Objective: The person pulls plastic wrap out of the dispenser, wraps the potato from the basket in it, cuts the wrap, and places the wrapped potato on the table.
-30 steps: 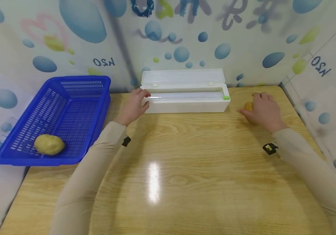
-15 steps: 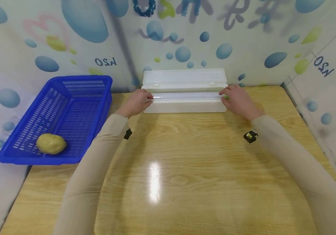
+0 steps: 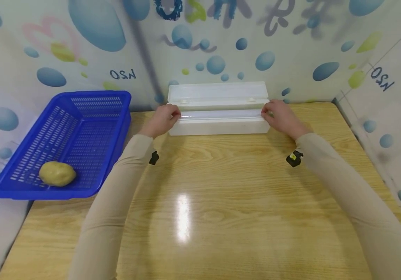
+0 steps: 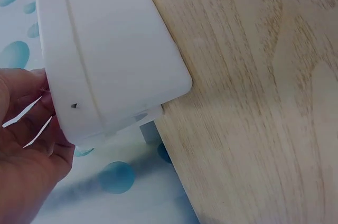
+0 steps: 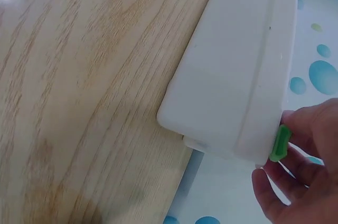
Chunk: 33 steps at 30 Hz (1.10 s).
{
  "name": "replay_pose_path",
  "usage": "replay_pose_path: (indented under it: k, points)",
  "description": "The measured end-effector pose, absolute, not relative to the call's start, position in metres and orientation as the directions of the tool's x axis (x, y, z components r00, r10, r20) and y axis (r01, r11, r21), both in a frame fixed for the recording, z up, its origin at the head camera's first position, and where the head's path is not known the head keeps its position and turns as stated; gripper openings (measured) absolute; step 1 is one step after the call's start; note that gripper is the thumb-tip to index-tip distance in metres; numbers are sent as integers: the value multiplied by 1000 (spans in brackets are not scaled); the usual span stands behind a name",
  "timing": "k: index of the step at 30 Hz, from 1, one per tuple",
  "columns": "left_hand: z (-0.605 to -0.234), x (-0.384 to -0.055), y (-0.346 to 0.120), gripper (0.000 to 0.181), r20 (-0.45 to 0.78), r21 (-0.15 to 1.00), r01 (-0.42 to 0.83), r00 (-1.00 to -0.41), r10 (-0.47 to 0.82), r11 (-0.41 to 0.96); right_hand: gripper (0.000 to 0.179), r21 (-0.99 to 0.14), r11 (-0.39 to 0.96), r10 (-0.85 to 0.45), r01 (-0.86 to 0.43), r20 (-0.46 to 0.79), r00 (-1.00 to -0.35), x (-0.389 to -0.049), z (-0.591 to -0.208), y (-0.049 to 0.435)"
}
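- Plainly, the white box [image 3: 219, 128] is long, narrow and smooth, with a flat front; its hinged lid [image 3: 218, 91] stands open at the back, and a shiny pale roll [image 3: 221, 114] lies inside.
- It sits on the wood-grained tabletop [image 3: 221, 217], in the upper middle of the head frame, just before the patterned wall [image 3: 228, 50].
- The left hand [image 3: 160, 119] pinches at the box's left end and the right hand [image 3: 284, 118] at its right end, the fingers of both bent; whether the fingertips have film or rim between them is too small to tell.
- Only the head view shows the lid and the roll; both wrist views look at the front from lower down, with its rounded lower corners.
- The right wrist view shows a green tab [image 5: 280, 143] plainly at the rim, beside the right hand's fingers; the head view gives just a sliver of it.
- A dark speck [image 4: 74, 105] near the rim stands out in the left wrist view.
- The box's long axis runs left to right across the head frame, nearly level and along the wall, its opening facing up; in each wrist view that axis slants steeply.
- At the left of the head frame, a blue basket [image 3: 92, 94] holds a potato [image 3: 57, 174] near its front edge.
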State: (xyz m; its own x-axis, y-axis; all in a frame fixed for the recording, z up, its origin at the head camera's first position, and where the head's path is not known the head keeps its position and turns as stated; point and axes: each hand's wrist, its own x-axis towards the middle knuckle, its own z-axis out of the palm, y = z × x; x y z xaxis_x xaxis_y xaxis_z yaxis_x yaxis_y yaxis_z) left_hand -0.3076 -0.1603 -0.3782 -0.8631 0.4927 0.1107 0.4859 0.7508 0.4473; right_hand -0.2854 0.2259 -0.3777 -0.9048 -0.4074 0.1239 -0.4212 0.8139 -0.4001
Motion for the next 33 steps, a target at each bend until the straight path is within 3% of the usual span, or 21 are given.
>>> replay_pose_path:
  k: [5,11,16,21,33]
  points:
    - [-383,-309,-160,10,185,452,515,-853,488,728,16,-385,823,-386,-416,158,-909,-290,-379,224]
    - [-383,-309,-157,10,258,495,516,-856,448,699,16,-450,796,-363,-406,182,-914,-295,-383,225]
    - [-382,-309,-157,11,244,548,464,-885,398,696,16,-563,708,-403,-426,173,-899,-296,-385,226]
    - [-380,-309,-158,14,197,604,401,-912,359,689,11,-565,704,-403,-430,181,-897,-300,-386,226]
    - [-379,-321,-159,11,252,634,408,-912,323,657,16,-788,576,-243,-216,87,-966,-302,-382,227]
